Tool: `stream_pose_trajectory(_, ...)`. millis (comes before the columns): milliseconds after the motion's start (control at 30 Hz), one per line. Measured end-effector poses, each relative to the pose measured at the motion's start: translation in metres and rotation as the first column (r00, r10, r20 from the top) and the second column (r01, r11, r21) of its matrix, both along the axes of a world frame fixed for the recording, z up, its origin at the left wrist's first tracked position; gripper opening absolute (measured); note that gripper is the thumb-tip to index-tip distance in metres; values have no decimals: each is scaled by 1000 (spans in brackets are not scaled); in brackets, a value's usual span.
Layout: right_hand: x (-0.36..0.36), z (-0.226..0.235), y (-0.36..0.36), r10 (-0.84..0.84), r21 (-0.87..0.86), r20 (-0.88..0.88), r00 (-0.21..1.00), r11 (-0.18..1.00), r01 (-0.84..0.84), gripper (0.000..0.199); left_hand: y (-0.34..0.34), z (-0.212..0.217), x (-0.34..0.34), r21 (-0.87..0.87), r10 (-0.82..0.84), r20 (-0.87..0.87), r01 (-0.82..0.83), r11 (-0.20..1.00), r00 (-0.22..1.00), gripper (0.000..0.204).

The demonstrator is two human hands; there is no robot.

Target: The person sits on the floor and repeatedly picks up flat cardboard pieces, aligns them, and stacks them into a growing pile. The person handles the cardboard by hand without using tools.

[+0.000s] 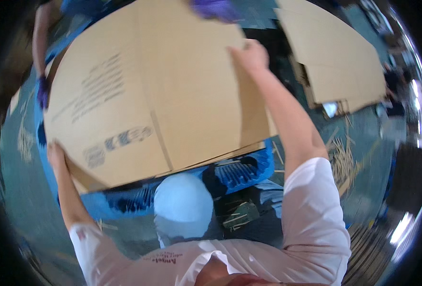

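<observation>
A large flat brown cardboard sheet [192, 100], creased down its middle and printed in dark ink on its left half, spans the space before me. At its near left edge my left hand [56, 155] is closed on the cardboard. My right hand [253, 56] grips the far right edge, thumb on top. More cardboard [258, 146] lies beneath, its edges showing at the near right. Under that is a blue plastic pallet [239, 172] with a ribbed face. The fingertips of both hands are hidden under the sheet.
Across from me, another person's purple-gloved hands [42, 93] are at the sheet's left side and far edge. A second cardboard stack [339, 62] stands at the right. Thin cardboard strips [343, 159] litter the green floor [370, 157].
</observation>
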State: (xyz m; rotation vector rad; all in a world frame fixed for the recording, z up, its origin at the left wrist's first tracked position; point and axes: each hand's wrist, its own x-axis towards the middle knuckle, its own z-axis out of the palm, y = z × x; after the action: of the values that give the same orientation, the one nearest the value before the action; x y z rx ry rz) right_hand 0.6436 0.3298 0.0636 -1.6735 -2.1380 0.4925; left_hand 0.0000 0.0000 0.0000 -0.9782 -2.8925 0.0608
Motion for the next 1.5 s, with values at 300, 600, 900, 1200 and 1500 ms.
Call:
stream_pose_trajectory(300,342,13,-55,-331,274,733,594,943,188,73,-174,18,162,269,37,-34,-27,963,999,46)
stream_pose_trajectory(600,342,30,-30,-355,448,439,825,883,142,26,-20,162,295,751,-450,114,220,623,886,39)
stream_pose_trajectory(900,307,380,-229,-267,881,-363,893,215,423,33,110,185,635,758,-726,630,13,652,-277,63)
stream_pose_trajectory(1200,595,240,-217,-396,-245,-918,-28,509,825,37,105,191,742,381,-370,451,-200,903,-812,58)
stream_pose_trajectory(1500,402,-11,-243,-574,-632,-740,-350,417,653,47,95,226,688,657,-623,658,-82,750,-423,40)
